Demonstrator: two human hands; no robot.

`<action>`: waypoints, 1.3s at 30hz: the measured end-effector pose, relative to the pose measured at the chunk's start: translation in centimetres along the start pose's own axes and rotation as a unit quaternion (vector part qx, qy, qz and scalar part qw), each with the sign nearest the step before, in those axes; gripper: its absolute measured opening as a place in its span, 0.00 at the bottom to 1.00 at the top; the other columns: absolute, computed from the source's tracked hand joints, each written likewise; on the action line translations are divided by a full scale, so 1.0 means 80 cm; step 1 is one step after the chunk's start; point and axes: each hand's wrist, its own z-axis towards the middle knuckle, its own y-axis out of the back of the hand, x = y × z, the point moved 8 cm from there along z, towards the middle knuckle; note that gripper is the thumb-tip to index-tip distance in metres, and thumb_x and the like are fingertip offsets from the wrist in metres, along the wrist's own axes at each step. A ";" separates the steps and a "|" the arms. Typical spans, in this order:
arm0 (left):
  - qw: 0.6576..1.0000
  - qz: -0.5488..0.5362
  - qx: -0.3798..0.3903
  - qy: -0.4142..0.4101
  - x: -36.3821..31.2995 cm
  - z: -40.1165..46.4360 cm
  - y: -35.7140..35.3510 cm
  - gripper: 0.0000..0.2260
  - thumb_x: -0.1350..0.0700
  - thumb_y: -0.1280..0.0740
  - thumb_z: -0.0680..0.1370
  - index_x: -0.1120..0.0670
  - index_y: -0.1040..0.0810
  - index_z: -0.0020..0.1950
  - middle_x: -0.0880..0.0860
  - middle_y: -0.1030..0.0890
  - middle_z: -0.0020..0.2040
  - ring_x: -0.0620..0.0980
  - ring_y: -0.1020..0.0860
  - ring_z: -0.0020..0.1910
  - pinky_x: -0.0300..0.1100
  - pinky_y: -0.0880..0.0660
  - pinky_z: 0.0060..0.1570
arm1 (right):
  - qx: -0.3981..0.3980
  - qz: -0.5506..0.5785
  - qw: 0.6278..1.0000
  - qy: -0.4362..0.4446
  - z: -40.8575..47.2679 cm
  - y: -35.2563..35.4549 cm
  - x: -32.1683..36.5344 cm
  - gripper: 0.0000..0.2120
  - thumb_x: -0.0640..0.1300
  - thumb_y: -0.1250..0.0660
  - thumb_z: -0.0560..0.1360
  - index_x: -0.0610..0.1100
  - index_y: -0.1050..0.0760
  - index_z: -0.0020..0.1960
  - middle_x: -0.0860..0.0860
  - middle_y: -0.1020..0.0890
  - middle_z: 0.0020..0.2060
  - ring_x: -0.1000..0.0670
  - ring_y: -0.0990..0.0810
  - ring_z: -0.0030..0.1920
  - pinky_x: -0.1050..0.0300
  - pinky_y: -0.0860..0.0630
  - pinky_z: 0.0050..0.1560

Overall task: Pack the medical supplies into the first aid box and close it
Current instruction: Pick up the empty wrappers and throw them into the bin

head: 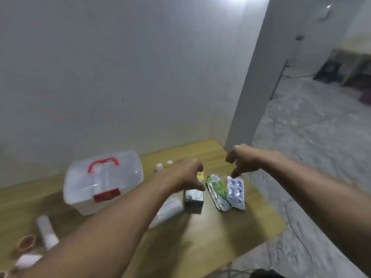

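One clear plastic box with red handle (103, 182), two foil blister packs (217, 191), one dark carton (194, 198), two small white-capped bottles (160, 166).

left hand (185, 175) curled, right hand (244, 160) reaching

A plain pale wall (112, 73) fills the upper left of the frame, meeting a yellowish wooden tabletop (200, 233) along the lower part. A white pillar (255, 81) rises right of centre under a bright glare at the top edge. To the right spreads a mottled grey floor (313, 137), with dark, blurred furniture (345, 71) at the far right.
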 end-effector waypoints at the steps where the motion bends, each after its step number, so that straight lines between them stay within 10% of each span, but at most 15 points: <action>1: 1.000 0.003 0.009 -0.002 -0.008 0.006 -0.018 0.25 0.47 0.26 0.69 0.55 0.24 0.63 0.54 0.20 0.61 0.56 0.22 0.58 0.49 0.24 0.57 | 0.008 -0.014 1.000 -0.008 0.001 -0.018 -0.011 0.21 0.54 0.22 0.63 0.39 0.20 0.47 0.44 0.16 0.45 0.41 0.18 0.48 0.48 0.19 0.50; 4: 0.999 0.035 -0.018 -0.029 -0.035 0.024 -0.064 0.15 0.53 0.28 0.71 0.59 0.22 0.54 0.60 0.20 0.55 0.60 0.22 0.54 0.47 0.24 0.48 | -0.006 -0.026 0.998 -0.056 0.000 -0.064 -0.043 0.20 0.56 0.24 0.65 0.42 0.27 0.32 0.47 0.24 0.31 0.43 0.25 0.39 0.53 0.25 0.40; 17: 0.989 0.097 -0.106 0.038 -0.066 0.054 -0.175 0.15 0.54 0.37 0.78 0.62 0.25 0.59 0.63 0.26 0.62 0.62 0.29 0.64 0.49 0.29 0.58 | -0.110 0.148 0.965 -0.188 -0.002 -0.175 -0.113 0.31 0.69 0.25 0.57 0.48 0.41 0.31 0.44 0.27 0.41 0.43 0.29 0.42 0.53 0.35 0.36; 22: 0.985 0.022 -0.140 0.101 -0.064 0.054 -0.172 0.13 0.52 0.31 0.71 0.59 0.23 0.50 0.62 0.21 0.57 0.62 0.24 0.57 0.45 0.27 0.52 | -0.103 0.197 0.953 -0.203 -0.047 -0.187 -0.135 0.25 0.57 0.22 0.63 0.46 0.37 0.33 0.48 0.27 0.36 0.44 0.28 0.42 0.57 0.38 0.30; 28: 0.964 -0.119 -0.136 0.193 -0.064 0.060 -0.178 0.31 0.59 0.23 0.65 0.59 0.31 0.64 0.61 0.29 0.63 0.60 0.26 0.61 0.46 0.27 0.54 | -0.160 0.240 0.927 -0.240 -0.103 -0.201 -0.168 0.29 0.45 0.21 0.61 0.38 0.24 0.59 0.42 0.18 0.54 0.42 0.20 0.54 0.50 0.22 0.55; 39: 0.954 -0.179 -0.126 0.203 -0.104 0.065 -0.214 0.15 0.65 0.35 0.65 0.55 0.18 0.49 0.57 0.20 0.55 0.60 0.28 0.59 0.50 0.24 0.57 | -0.191 0.354 0.887 -0.226 -0.165 -0.236 -0.206 0.22 0.37 0.22 0.64 0.46 0.21 0.56 0.38 0.18 0.51 0.46 0.25 0.31 0.57 0.25 0.32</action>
